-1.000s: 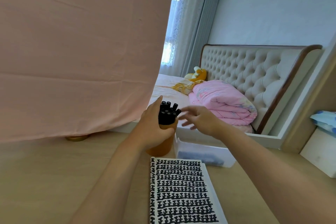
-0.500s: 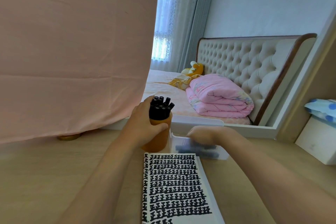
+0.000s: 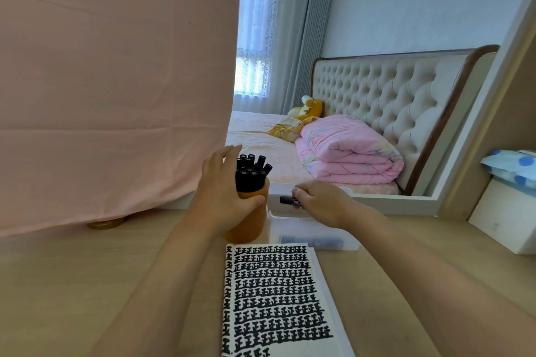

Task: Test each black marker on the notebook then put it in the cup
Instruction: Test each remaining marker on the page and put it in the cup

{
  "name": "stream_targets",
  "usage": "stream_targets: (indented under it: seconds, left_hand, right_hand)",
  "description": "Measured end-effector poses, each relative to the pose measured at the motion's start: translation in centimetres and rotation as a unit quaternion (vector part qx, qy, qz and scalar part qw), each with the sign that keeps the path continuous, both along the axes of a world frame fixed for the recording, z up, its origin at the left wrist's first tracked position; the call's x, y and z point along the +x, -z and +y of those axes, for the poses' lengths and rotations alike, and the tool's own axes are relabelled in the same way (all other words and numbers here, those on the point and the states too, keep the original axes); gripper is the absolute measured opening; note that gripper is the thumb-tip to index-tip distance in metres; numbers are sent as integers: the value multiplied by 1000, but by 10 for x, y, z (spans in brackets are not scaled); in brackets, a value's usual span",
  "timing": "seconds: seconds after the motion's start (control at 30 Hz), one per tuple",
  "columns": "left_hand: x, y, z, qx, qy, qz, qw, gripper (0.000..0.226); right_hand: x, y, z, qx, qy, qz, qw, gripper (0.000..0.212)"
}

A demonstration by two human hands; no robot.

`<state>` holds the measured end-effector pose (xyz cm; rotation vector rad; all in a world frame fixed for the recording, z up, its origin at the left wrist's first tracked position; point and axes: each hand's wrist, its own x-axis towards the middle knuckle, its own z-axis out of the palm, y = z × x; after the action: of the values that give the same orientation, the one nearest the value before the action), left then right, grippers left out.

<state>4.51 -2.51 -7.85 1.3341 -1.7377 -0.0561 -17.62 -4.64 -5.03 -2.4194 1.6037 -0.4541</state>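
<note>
Steadying cup (image 3: pixel 249 220): my left hand (image 3: pixel 223 197) wraps it.
Marker (image 3: pixel 290 200): pinched in my right hand (image 3: pixel 322 203), just right of cup; probably untested.
Progress: markers (image 3: pixel 251 174) crowd cup; notebook (image 3: pixel 275 298) nearly covered; box (image 3: pixel 319 240) seemingly holds more.

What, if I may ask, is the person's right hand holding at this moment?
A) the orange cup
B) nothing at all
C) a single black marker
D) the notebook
C: the right hand pinches one black marker over the clear box, while the left hand is the one that grips the orange cup.
</note>
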Motion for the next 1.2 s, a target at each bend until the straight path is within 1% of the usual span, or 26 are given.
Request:
stream_targets:
  seconds: [0.1,0.17,0.27,0.4,0.5,0.57,0.63,0.7,0.73,0.8,0.9,0.97,1.0,1.1,1.13,1.2]
  left_hand:
    - [-9,-13,11,-104,-8,-32,994,64]
    - [-19,-22,18,-138,23,-53,989,43]
    - [-35,-30,32,-110,99,-72,986,29]
    - [-43,-23,45,-66,147,-92,983,13]
    - [-36,-20,53,-27,158,-86,983,10]
    - [-27,-20,62,-18,144,-78,986,9]
    - [-15,-19,76,-8,124,-51,991,10]
    - [-5,-18,91,13,113,-34,993,10]
    - [0,-17,99,24,109,-33,993,10]
    - [7,-13,112,41,101,-43,993,9]
    - [11,-8,132,62,97,-69,991,7]
    - [9,-5,145,73,107,-89,988,6]
    - [7,-4,152,72,111,-101,986,5]
    - [-2,-3,167,66,125,-128,982,7]
    - [-4,-3,171,67,126,-135,980,10]
    - [-4,-2,176,69,115,-154,979,17]
  right_hand:
    - [0,-12,13,-37,-21,-19,999,34]
    - [0,-16,20,-42,-31,-33,998,34]
    - [1,-22,35,-41,-47,-83,995,33]
    - [-4,-27,55,-15,-54,-164,985,28]
    - [-8,-23,71,20,-55,-176,983,21]
    - [-13,-18,81,11,-58,-156,986,20]
    - [-17,-14,89,-15,-45,-145,988,21]
    - [-19,-11,99,-17,-28,-189,981,19]
    - [-18,-10,105,-3,-26,-231,973,18]
    - [-12,-8,117,36,-29,-328,943,17]
    - [-2,-3,136,86,-40,-458,884,13]
    - [7,2,147,105,-52,-521,846,9]
    - [12,4,152,112,-55,-540,832,8]
    - [26,9,163,122,-62,-564,814,11]
    - [29,11,166,123,-66,-561,816,14]
    - [30,13,171,106,-74,-531,837,17]
